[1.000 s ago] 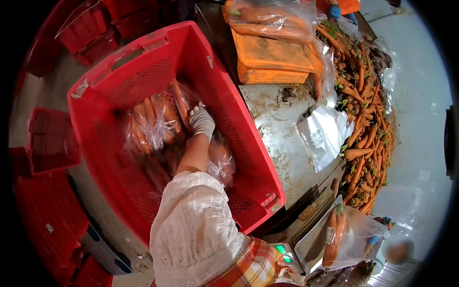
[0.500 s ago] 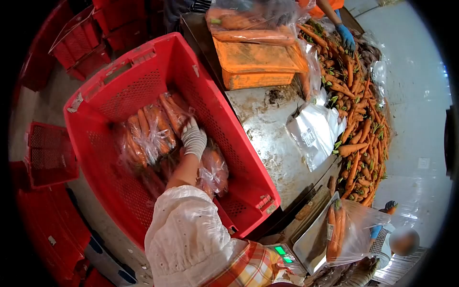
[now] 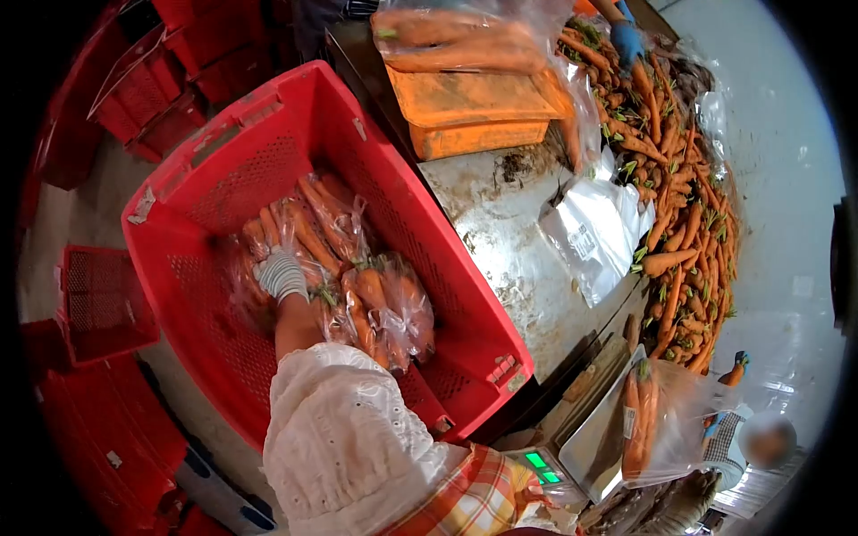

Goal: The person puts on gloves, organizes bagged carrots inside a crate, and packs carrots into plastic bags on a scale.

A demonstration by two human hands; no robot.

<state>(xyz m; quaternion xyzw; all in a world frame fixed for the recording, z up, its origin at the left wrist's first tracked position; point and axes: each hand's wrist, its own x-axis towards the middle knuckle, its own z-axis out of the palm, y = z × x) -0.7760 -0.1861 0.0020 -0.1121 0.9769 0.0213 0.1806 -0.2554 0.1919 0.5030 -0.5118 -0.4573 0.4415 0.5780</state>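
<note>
My left hand point(image 3: 281, 273), in a striped glove, is inside the large red crate point(image 3: 465, 295). Its fingers are curled on a clear bag of carrots point(image 3: 308, 234) at the left of the packed bags. Just right of the hand lies another bag of carrots point(image 3: 368, 308), and one more point(image 3: 332, 214) rests farther back. The fingertips are partly lost against the plastic. My right hand does not show.
Right of the crate are a metal table point(image 3: 500, 259), an orange tub point(image 3: 483, 138), white bags point(image 3: 594, 237) and a carrot pile point(image 3: 684, 241). A bagged bunch point(image 3: 640, 420) lies on a scale point(image 3: 594, 438). Co-workers' blue-gloved hands point(image 3: 627, 43) show at the right.
My left hand has moved left, from the bags at the crate's right side to those at its left. The bags on the right now lie uncovered. A co-worker's blue-gloved hand has shifted over the carrot pile.
</note>
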